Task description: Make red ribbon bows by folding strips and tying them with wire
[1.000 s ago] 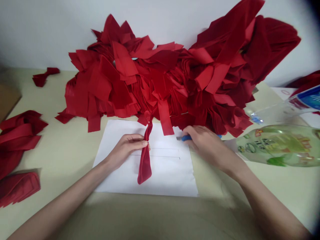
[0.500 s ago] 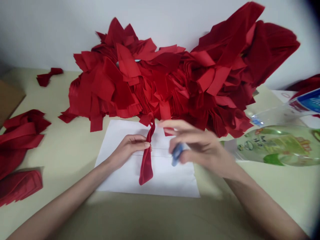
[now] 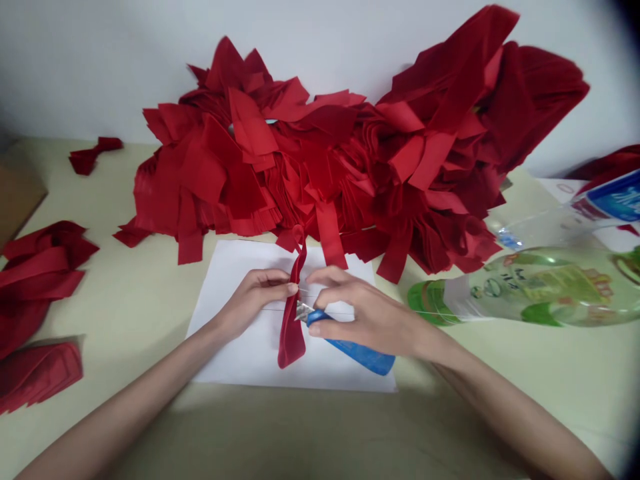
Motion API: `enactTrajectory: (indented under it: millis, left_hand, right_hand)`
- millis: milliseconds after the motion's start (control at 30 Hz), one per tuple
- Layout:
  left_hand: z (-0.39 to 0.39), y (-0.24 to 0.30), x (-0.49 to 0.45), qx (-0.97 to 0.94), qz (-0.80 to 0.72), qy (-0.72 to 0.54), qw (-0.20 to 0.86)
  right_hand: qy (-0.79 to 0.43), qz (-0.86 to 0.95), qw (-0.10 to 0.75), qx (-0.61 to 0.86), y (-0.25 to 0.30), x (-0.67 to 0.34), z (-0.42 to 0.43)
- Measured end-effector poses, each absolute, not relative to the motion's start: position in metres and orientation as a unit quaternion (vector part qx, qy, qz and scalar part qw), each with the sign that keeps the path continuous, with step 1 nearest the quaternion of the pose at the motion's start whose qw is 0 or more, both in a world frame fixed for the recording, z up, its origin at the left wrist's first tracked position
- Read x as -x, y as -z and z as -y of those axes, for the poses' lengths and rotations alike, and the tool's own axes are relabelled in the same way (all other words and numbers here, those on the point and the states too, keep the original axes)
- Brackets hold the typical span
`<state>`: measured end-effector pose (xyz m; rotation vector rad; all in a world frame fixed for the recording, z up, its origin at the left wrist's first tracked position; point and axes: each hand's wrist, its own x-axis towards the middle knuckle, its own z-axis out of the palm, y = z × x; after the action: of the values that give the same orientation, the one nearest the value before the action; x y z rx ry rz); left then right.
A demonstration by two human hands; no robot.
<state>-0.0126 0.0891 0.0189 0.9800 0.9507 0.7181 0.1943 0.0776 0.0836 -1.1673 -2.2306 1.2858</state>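
My left hand [image 3: 255,297] pinches a narrow folded red fabric strip [image 3: 293,327] at its middle, over a white sheet of paper [image 3: 240,347] with thin ruled lines. My right hand [image 3: 365,313] grips a small blue-handled snipper [image 3: 350,347], whose metal tip touches the strip just beside my left fingertips. The strip's lower end lies on the paper and its upper end rises toward the fabric heap.
A big heap of red fabric strips [image 3: 340,153] fills the back of the table against the wall. More red pieces [image 3: 37,267] lie at the left, one small piece [image 3: 93,155] at the far left. Clear plastic bottles [image 3: 540,287] lie on their sides at the right.
My right hand picked up the blue snipper from beside the heap and carried it left to the strip. My left hand kept its pinch in place.
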Motion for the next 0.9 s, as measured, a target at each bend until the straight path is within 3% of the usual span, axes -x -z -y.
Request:
enactTrajectory:
  millis: [133,533,900]
  left_hand:
    - [-0.090,-0.019,0.014,-0.443,-0.428,-0.322,0.719]
    - [-0.089,-0.024,0.012,-0.446,-0.439,-0.316,0.713]
    - [-0.086,-0.023,0.009,-0.430,-0.460,-0.336,0.700]
  right_hand:
    - [-0.490,0.760,0.099,0.416,-0.066,-0.188,-0.076]
    - [-0.319,0.795,0.115,0.503,-0.068,-0.183,-0.067]
    - [-0.265,0.805,0.098,0.522,-0.062,-0.176,-0.059]
